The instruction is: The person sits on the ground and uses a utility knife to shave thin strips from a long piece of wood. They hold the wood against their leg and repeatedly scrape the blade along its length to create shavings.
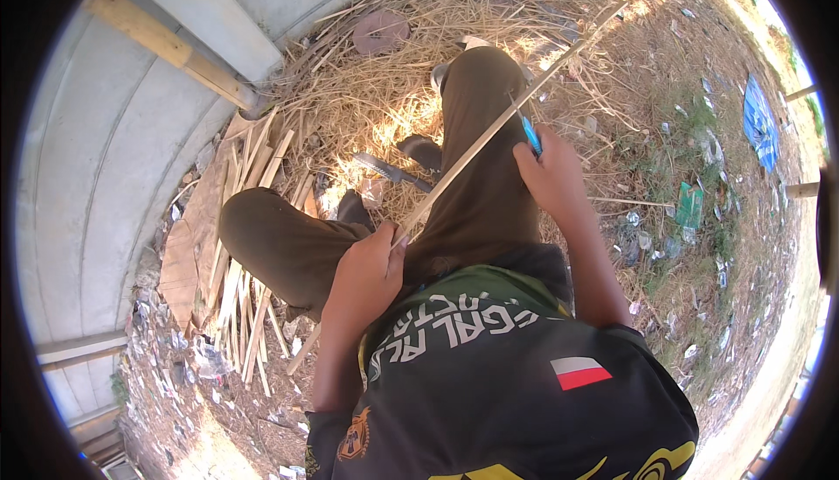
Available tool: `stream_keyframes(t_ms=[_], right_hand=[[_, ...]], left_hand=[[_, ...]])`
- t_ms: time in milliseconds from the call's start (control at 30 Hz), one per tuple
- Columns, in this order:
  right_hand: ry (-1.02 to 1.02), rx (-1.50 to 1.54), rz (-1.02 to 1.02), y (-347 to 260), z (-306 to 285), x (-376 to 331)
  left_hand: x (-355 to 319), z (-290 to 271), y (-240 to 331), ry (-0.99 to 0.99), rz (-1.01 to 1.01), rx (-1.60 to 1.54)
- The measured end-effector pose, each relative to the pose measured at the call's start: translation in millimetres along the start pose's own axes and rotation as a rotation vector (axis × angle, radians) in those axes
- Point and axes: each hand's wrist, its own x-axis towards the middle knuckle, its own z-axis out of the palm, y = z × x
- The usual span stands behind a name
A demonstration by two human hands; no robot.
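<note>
A heap of dry straw point(384, 86) and thin shavings covers the ground ahead, beside a pale concrete wall point(114, 156). A squared wooden beam point(166, 43) leans along that wall. Split wooden slats point(249, 244) lie fanned out on the left, some over a flat brown piece of board point(188, 244). A large knife with a dark handle point(393, 170) rests on the straw, and a round reddish disc point(381, 31), possibly a lid, lies farther off. To the right, sparse grass holds scattered litter, a green wrapper point(689, 205) and a blue sheet point(759, 121).
</note>
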Motion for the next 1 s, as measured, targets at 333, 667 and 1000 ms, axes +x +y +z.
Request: stream_keyframes(t_ms=[333, 667, 1000], right_hand=[[0.231, -0.472, -0.059, 37, -6, 62], [0.204, -0.507, -0.059, 41, 8, 58], [0.434, -0.569, -0.082, 51, 8, 76]], left_hand=[[118, 53, 52, -0.031, 0.073, -0.006], [117, 69, 47, 0.049, 0.151, 0.081], [117, 62, 52, 0.045, 0.165, 0.06]])
